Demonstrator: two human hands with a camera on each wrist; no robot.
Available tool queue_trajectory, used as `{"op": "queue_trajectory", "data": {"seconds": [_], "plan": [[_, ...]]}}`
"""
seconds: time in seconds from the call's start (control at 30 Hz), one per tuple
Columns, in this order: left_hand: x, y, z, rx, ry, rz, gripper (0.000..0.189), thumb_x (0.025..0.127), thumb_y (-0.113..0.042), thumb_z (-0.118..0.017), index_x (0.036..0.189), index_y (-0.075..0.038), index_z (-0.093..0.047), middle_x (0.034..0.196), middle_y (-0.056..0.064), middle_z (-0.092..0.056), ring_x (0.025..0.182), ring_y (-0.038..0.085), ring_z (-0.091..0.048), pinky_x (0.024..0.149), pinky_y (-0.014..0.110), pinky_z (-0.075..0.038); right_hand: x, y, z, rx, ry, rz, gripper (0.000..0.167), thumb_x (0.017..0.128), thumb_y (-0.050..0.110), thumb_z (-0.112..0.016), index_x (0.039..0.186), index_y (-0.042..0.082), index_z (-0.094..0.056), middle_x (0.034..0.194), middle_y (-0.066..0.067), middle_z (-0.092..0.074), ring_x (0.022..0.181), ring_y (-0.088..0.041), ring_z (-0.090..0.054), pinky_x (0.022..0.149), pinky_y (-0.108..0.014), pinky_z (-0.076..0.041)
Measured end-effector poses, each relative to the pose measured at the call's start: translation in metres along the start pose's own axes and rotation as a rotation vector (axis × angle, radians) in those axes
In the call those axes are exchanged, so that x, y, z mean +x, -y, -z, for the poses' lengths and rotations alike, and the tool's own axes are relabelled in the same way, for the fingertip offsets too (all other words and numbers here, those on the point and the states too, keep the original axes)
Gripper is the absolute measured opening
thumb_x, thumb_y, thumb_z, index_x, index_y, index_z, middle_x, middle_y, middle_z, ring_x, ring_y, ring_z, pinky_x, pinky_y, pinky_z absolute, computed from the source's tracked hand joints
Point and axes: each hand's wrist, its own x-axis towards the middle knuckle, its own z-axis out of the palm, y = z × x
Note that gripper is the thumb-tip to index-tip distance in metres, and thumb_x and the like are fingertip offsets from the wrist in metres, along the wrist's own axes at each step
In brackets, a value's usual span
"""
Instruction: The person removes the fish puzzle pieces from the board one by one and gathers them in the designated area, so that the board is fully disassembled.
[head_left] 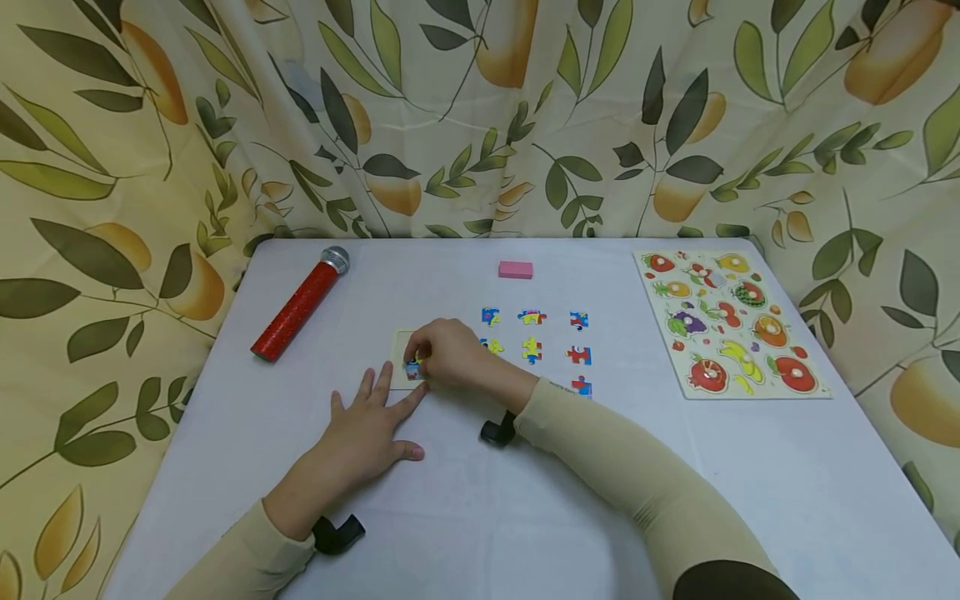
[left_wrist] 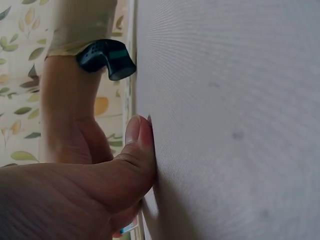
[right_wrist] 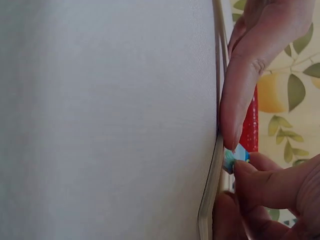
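Note:
A small pale puzzle tray [head_left: 400, 382] lies near the middle of the table. Over it, my right hand [head_left: 459, 354] pinches a blue puzzle piece [head_left: 412, 370] between thumb and finger; the right wrist view also shows this piece [right_wrist: 229, 161], low against the tray's edge. My left hand [head_left: 363, 440] lies on the tabletop with spread fingers, fingertips touching the tray's near edge. In the left wrist view its thumb [left_wrist: 135, 150] rests on the cloth. Right of the tray are several loose puzzle pieces [head_left: 532, 350] in rows, some partly hidden by my right hand and forearm.
A red microphone-shaped tube [head_left: 296, 310] with a silver head lies at the back left. A pink block [head_left: 515, 270] sits near the far edge. To the right is a fruit picture board [head_left: 738, 325]. A leaf-patterned curtain [head_left: 480, 125] hangs behind the white table [head_left: 525, 517].

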Motion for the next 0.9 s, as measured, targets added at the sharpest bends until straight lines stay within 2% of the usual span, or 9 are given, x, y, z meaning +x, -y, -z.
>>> {"op": "queue_trajectory", "data": {"seconds": [0.17,0.37,0.6,0.7,0.9], "plan": [[0.0,0.001,0.0,-0.016,0.003,-0.001,0.092,0.088,-0.06,-0.08,0.167,-0.036,-0.04,0.18,0.024,-0.011,0.165,0.055,-0.011,0.116,0.092,-0.015,-0.001,-0.002,0.005,0.064,-0.007,-0.012,0.02,0.092,0.0,-0.079,0.103,0.017,-0.084,0.091,-0.002,-0.072,0.089,-0.018,-0.061,0.075,-0.027,-0.051],[-0.001,0.001,0.002,-0.03,0.007,-0.002,0.092,0.088,-0.06,-0.081,0.167,-0.036,-0.04,0.18,0.024,-0.01,0.166,0.055,-0.01,0.115,0.093,-0.014,-0.007,-0.008,0.016,0.135,0.005,-0.046,0.02,0.092,-0.001,-0.077,0.098,0.017,-0.084,0.084,-0.001,-0.072,0.078,-0.015,-0.06,0.065,-0.025,-0.049],[-0.002,-0.001,0.003,-0.02,0.004,-0.003,0.093,0.087,-0.06,-0.081,0.167,-0.035,-0.04,0.18,0.025,-0.011,0.165,0.055,-0.011,0.115,0.092,-0.016,-0.023,-0.018,0.041,0.258,0.009,-0.107,0.023,0.091,-0.007,-0.069,0.098,0.011,-0.083,0.085,-0.005,-0.07,0.069,-0.021,-0.068,0.062,-0.028,-0.06],[-0.002,-0.002,0.003,-0.021,0.0,-0.004,0.093,0.087,-0.059,-0.082,0.167,-0.034,-0.041,0.18,0.025,-0.011,0.165,0.056,-0.011,0.116,0.092,-0.015,-0.031,-0.024,0.052,0.246,-0.006,-0.121,0.021,0.091,-0.006,-0.07,0.097,0.011,-0.082,0.084,-0.007,-0.068,0.068,-0.022,-0.069,0.063,-0.029,-0.062],[-0.002,-0.002,0.001,-0.028,-0.006,-0.004,0.094,0.086,-0.058,-0.083,0.166,-0.034,-0.042,0.18,0.025,-0.012,0.165,0.056,-0.01,0.115,0.093,-0.014,-0.044,-0.039,0.065,0.202,-0.002,-0.169,0.02,0.09,-0.006,-0.071,0.095,0.01,-0.082,0.081,-0.006,-0.068,0.064,-0.018,-0.066,0.061,-0.028,-0.058]]}}
